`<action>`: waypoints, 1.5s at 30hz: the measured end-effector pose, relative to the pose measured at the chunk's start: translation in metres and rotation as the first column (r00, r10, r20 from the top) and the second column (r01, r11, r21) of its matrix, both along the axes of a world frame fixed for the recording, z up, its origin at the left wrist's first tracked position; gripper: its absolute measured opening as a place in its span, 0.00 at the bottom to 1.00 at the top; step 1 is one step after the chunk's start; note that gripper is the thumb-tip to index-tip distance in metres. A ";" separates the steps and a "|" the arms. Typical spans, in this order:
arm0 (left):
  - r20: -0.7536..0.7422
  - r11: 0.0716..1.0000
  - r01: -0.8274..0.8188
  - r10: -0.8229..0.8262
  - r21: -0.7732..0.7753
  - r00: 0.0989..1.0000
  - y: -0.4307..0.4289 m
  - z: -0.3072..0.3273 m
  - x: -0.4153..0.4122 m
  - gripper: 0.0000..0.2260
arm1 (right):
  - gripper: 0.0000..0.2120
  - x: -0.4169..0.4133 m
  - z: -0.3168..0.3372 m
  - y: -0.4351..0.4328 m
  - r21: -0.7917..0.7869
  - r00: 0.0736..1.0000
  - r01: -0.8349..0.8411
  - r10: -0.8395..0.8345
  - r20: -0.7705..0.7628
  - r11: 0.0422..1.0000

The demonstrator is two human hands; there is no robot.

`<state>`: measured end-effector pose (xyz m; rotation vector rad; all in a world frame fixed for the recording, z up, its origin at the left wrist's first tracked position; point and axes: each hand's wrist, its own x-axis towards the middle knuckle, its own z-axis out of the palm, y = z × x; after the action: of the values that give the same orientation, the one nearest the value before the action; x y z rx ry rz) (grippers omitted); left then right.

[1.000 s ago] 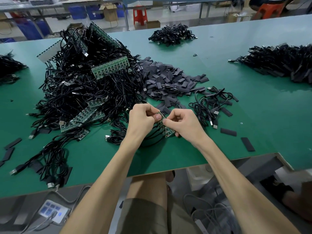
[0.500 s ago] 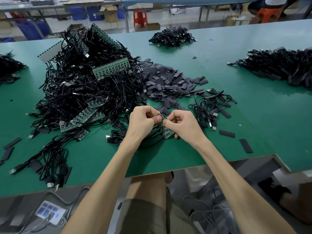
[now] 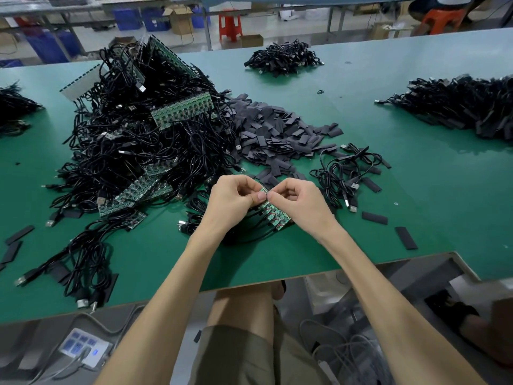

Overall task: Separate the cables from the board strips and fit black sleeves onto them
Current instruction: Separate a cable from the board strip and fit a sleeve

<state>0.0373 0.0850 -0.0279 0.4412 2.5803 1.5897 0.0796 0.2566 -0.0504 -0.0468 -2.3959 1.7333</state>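
Curled tight, thumbs almost meeting: left hand [image 3: 230,201] and right hand [image 3: 299,202] both pinching the far end of a short green board strip [image 3: 275,215]. Sits over the desk [image 3: 416,195] near the middle of its front edge, with black cables [image 3: 244,237] trailing from the strip under the wrists. Just behind, a pile of flat black sleeves [image 3: 277,134]; toward the left edge, a tall heap [image 3: 144,140] of more cables and strips.
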 end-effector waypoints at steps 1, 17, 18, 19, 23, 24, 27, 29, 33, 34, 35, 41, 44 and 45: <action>-0.006 1.000 -0.006 0.006 -0.020 1.000 0.001 -0.001 0.000 0.08 | 0.05 0.000 -0.001 -0.001 0.023 1.000 0.010 -0.011 0.008 1.000; -0.045 0.995 0.002 -0.006 -0.102 0.999 0.000 0.007 -0.001 0.04 | 0.06 -0.004 -0.002 -0.004 0.036 1.000 -0.006 0.005 0.026 0.999; -0.044 0.995 0.007 -0.012 -0.099 0.999 0.000 0.008 -0.001 0.02 | 0.07 -0.004 -0.001 -0.004 0.028 0.999 -0.012 0.011 0.030 1.000; -0.044 0.996 0.010 -0.014 -0.094 0.999 -0.001 0.008 0.000 0.01 | 0.07 -0.004 -0.001 -0.004 0.022 0.999 -0.018 0.017 0.034 1.000; -0.030 0.996 0.014 -0.017 -0.089 0.999 0.002 0.007 0.000 0.01 | 0.09 -0.004 -0.002 -0.005 0.025 0.998 -0.032 0.031 0.048 0.999; -0.028 0.996 0.009 -0.012 -0.094 1.000 0.004 0.007 0.000 0.03 | 0.09 -0.004 -0.002 -0.005 0.032 0.998 -0.030 0.029 0.052 0.999; -0.043 0.991 -0.033 0.028 -0.132 0.999 0.010 0.006 0.001 0.10 | 0.10 -0.005 -0.002 -0.003 0.072 0.999 -0.008 0.005 0.045 0.997; -0.047 0.987 -0.065 0.059 -0.148 0.997 0.015 0.004 0.003 0.13 | 0.10 -0.005 -0.002 -0.002 0.089 0.999 -0.003 0.000 0.035 0.996; -0.072 0.978 -0.101 0.089 -0.182 0.993 0.021 0.001 0.008 0.15 | 0.11 -0.005 -0.002 0.000 0.095 1.000 -0.007 0.005 0.021 0.995; -0.082 0.976 -0.113 0.099 -0.189 0.992 0.022 0.001 0.009 0.14 | 0.11 -0.005 -0.002 0.001 0.093 1.000 -0.009 0.007 0.021 0.996; -0.093 0.973 -0.127 0.111 -0.192 0.990 0.023 0.001 0.010 0.13 | 0.11 -0.005 -0.002 0.001 0.088 1.000 -0.011 0.009 0.021 0.996; -0.171 0.966 -0.186 0.155 -0.183 0.973 0.030 -0.001 0.018 0.08 | 0.12 -0.004 0.000 0.003 0.065 1.000 -0.016 0.014 0.020 0.998; -0.197 0.966 -0.203 0.170 -0.163 0.966 0.033 -0.001 0.020 0.08 | 0.13 -0.003 0.000 0.004 0.035 1.000 -0.004 0.003 0.023 0.999; -0.204 0.965 -0.208 0.174 -0.160 0.963 0.034 -0.001 0.021 0.08 | 0.13 -0.003 0.001 0.004 0.032 1.000 -0.003 0.003 0.023 0.999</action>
<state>0.0583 0.1191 -0.0294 0.3505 2.9607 1.4088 0.0767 0.2609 -0.0497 -0.0594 -2.4412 1.7042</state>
